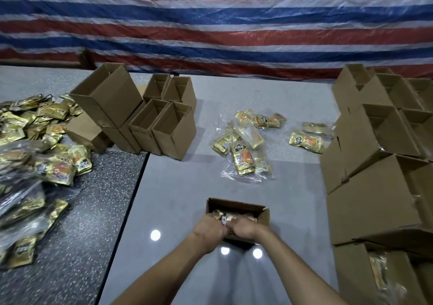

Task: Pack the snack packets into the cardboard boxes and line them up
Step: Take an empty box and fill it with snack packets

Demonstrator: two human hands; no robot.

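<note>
Far left, a big heap of gold packets [35, 140] sprawls over the dark speckled worktop [93, 211], some in clear bags. They look light, soft and slick, the foil likely to slide, so a bundle wants squeezing by its flat faces rather than a pinch at one corner.

Next along, a cluster of empty boxes [164, 126] stands open-topped, one tilted box [105, 96] leaning on top of them. Nothing shows inside any of them.

Centre, near edge: the open box [236, 205] sits on the pale worktop. The left hand [207, 228] and right hand [246, 228] meet over its near side, fingers curled down onto the snack packets [225, 218] inside, gripping the bundle between them. It is too blurred to count the packets.

Beyond it, loose packets [243, 150] lie half out of a clear bag, and a single packet [305, 141] lies apart to their right.

Far right, stacked boxes [375, 199] crowd the edge; thin cardboard, probably easy to dent. The nearest one shows a gold packet [379, 272] inside.
</note>
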